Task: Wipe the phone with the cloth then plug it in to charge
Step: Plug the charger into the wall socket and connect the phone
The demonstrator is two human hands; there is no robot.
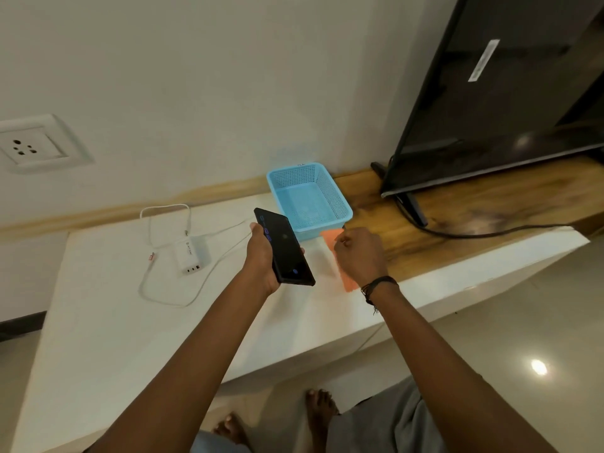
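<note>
Two bare forearms reach forward from the bottom of the view over a white counter [98, 322]. The left hand [261, 259] is raised above the counter's middle, palm turned inward, thumb and fingers clamped along the long sides of a slim black rectangular phone [284, 246]. The phone rests in that palm, tilted, with its screen facing up and toward the camera; the glass is dark apart from a few small blue marks near its top and a round blue mark near its bottom.

The right hand [359, 253], with a dark thread band [379, 286] at the wrist, is lowered onto a flat orange cloth [346, 276] near the counter's front edge, where the white top meets a brown wooden section [457, 230]. Its fingers are curled together and pinched on the far end of the cloth, knuckles up; most of the cloth is hidden under the hand, with an orange corner showing ahead of it and a strip behind the wrist.

A light blue perforated plastic basket [310, 197] stands just beyond both hands near the back edge. Toward the counter's left, a white charger block [191, 256] lies with its white cable [170, 289] looped around it. A white wall socket [36, 142] sits above the left end, and a black television [490, 109] stands on the wooden section at the right.
</note>
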